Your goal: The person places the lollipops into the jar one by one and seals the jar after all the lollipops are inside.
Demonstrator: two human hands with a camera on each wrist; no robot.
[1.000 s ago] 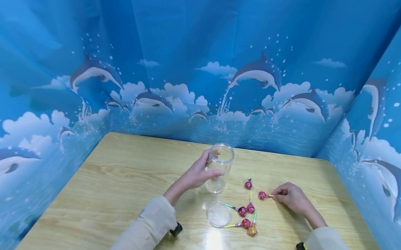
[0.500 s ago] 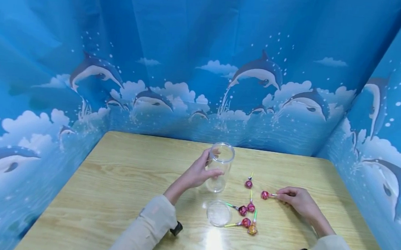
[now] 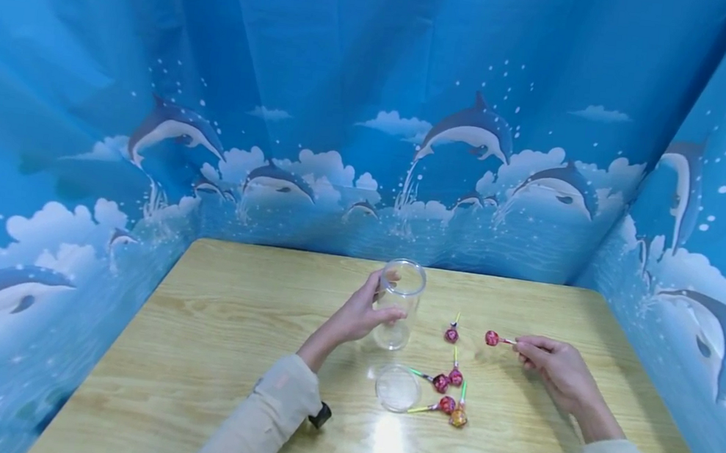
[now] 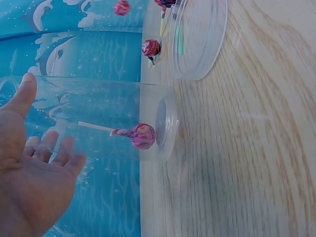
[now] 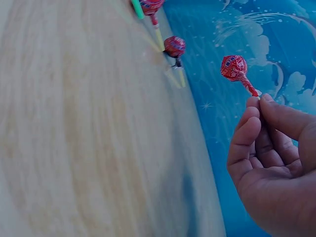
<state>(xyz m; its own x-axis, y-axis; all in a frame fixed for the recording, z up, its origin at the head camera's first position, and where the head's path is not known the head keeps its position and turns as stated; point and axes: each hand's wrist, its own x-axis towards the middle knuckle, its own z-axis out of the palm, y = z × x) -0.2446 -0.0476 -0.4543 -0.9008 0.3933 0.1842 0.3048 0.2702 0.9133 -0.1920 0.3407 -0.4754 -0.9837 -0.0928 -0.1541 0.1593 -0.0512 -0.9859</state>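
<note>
My left hand (image 3: 356, 317) grips a clear plastic jar (image 3: 397, 333) that stands upright and uncovered on the table. In the left wrist view a pink-wrapped lollipop (image 4: 142, 136) with a white stick appears inside the jar near its base; the head view barely shows it. My right hand (image 3: 557, 369) pinches the stick of a red-wrapped lollipop (image 5: 234, 67) between thumb and fingertips. That candy (image 3: 491, 338) hangs above the table, its ball pointing left. Between the hands lie several loose lollipops (image 3: 441, 383), with one dark red lollipop (image 3: 451, 335) farther back.
A round clear lid (image 3: 397, 389) lies in front of the jar, with lollipop sticks touching or close to its rim. The wooden table (image 3: 211, 343) ends at a blue dolphin-print curtain (image 3: 323, 104) at the back and sides.
My right hand has drawn back to the right and lifted, carrying the red lollipop away from the others. My left hand and the jar have stayed in place.
</note>
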